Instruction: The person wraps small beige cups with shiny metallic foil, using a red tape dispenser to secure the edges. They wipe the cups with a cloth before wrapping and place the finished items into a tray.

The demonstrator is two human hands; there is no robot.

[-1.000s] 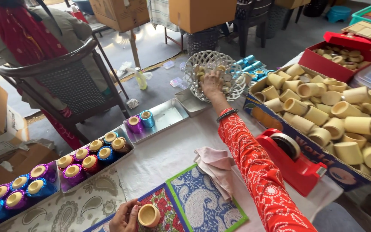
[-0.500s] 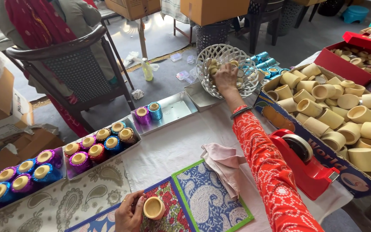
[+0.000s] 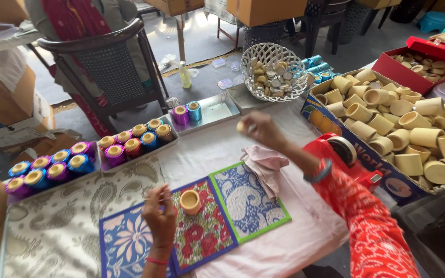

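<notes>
My left hand (image 3: 161, 219) holds a small tan cup (image 3: 190, 201) upright over a red floral mat (image 3: 202, 226) near the table's front edge. My right hand (image 3: 263, 128), in a red patterned sleeve, is raised above the white cloth and pinches a small round pale piece (image 3: 241, 126) at its fingertips. A white wire basket (image 3: 274, 71) of small round discs stands behind it at the far table edge. A pink cloth (image 3: 266, 162) lies just under my right hand.
A cardboard box (image 3: 387, 175) full of plain tan cups stands at the right, a red tape dispenser (image 3: 343, 154) in front of it. Metal trays (image 3: 209, 110) hold cups wrapped in bright thread. A person sits on a dark chair (image 3: 104, 67) opposite.
My right hand has drawn back from the wire basket toward me, now holding a small round piece. My left hand with the cup stays over the mats.
</notes>
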